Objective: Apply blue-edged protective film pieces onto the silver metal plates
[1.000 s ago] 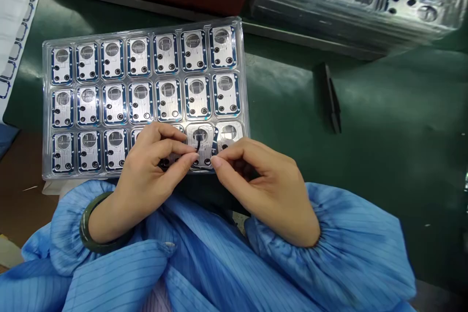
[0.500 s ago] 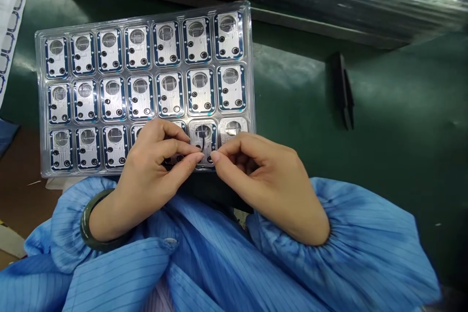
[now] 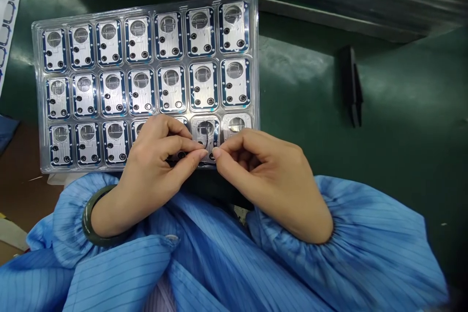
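The left hand (image 3: 151,161) and right hand (image 3: 270,175) are still working at the clear plastic tray's (image 3: 146,4) 6 o'clock, fingers (image 3: 199,154) almost together over a thin black strip (image 3: 208,142), grip unclear.

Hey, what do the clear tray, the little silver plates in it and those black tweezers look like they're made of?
The tray looks like clear moulded plastic: glossy, see-through, with formed pockets. The plates look like brushed metal, with a fine-lined silvery sheen and dark blue edging. The tweezers are matte black, perhaps plastic or coated metal; the look leaves that open.
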`<state>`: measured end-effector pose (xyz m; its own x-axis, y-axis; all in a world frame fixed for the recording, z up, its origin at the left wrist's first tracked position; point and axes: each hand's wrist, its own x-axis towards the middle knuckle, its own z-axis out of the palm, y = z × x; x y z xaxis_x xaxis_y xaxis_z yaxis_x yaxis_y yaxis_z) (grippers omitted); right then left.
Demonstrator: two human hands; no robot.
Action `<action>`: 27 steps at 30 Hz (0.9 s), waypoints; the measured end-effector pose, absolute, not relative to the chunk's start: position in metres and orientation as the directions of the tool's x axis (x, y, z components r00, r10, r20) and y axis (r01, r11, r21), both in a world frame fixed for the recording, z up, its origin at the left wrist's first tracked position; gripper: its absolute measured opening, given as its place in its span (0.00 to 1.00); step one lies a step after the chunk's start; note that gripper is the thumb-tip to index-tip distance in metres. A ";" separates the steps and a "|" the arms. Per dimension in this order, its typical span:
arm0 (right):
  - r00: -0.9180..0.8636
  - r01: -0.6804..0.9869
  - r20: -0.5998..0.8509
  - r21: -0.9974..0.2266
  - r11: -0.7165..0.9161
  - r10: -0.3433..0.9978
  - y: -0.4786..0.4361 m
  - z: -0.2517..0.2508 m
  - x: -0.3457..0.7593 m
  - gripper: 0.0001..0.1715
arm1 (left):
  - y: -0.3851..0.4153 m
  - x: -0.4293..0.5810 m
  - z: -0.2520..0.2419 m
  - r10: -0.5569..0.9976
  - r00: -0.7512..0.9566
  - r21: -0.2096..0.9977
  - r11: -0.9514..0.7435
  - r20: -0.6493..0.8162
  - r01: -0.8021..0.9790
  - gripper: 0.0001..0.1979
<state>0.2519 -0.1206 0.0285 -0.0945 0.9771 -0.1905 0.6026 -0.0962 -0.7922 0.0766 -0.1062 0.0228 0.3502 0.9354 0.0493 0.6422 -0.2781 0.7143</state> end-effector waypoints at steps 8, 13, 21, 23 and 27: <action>-0.100 0.606 -0.190 -0.790 -0.092 0.977 -0.120 0.028 0.252 0.08 | -0.106 0.077 0.024 0.936 0.350 0.709 -0.276 0.043 0.650 0.03; -0.101 0.599 -0.182 -0.796 -0.086 0.978 -0.120 0.028 0.252 0.09 | -0.105 0.077 0.024 0.932 0.359 0.701 -0.288 0.050 0.652 0.03; -0.103 0.606 -0.180 -0.791 -0.082 0.978 -0.120 0.028 0.252 0.08 | -0.105 0.077 0.024 0.933 0.356 0.692 -0.286 0.044 0.663 0.03; -0.099 0.611 -0.186 -0.787 -0.088 0.978 -0.120 0.028 0.251 0.08 | -0.106 0.077 0.024 0.933 0.357 0.692 -0.285 0.042 0.664 0.03; -0.099 0.614 -0.191 -0.784 -0.091 0.977 -0.120 0.029 0.251 0.08 | -0.106 0.077 0.024 0.934 0.354 0.695 -0.280 0.040 0.662 0.03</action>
